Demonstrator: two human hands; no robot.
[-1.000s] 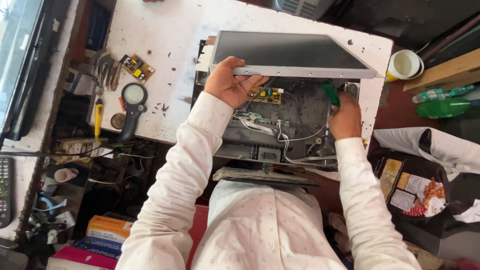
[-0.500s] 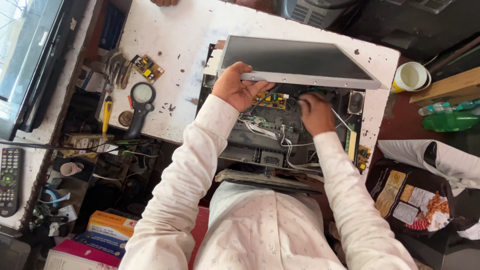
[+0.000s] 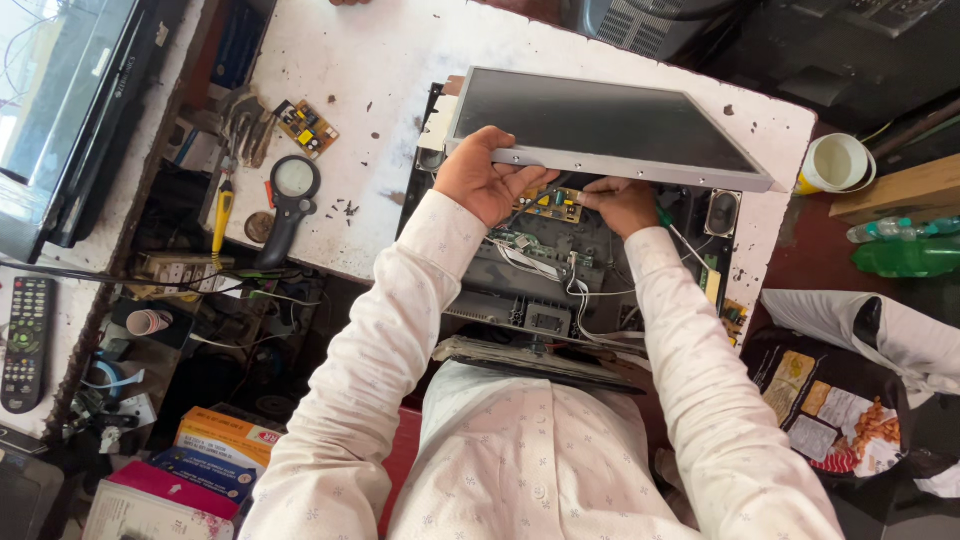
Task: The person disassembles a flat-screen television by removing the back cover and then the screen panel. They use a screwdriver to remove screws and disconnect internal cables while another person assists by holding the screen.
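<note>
Hands work at an opened flat screen set lying on our white, stained counter (image 3: 380, 90). Our left hand (image 3: 485, 180) grips the near edge of the display panel (image 3: 600, 125), its fingers (image 3: 515, 140) curled over the metal rim, holding the panel tilted up above the chassis (image 3: 560, 270). Our right hand (image 3: 622, 203) reaches under that raised edge, its fingers pressed together on something by the small yellow circuit board (image 3: 553, 205); what they pinch we cannot tell. White wires (image 3: 590, 290) trail across the chassis beneath. On the counter to the left lie a magnifying glass (image 3: 291, 195), a loose circuit board (image 3: 305, 127) and a yellow-handled screwdriver (image 3: 221, 215). A white cup (image 3: 835, 163) stands at the right corner, and a remote control (image 3: 27, 343) lies far left.
</note>
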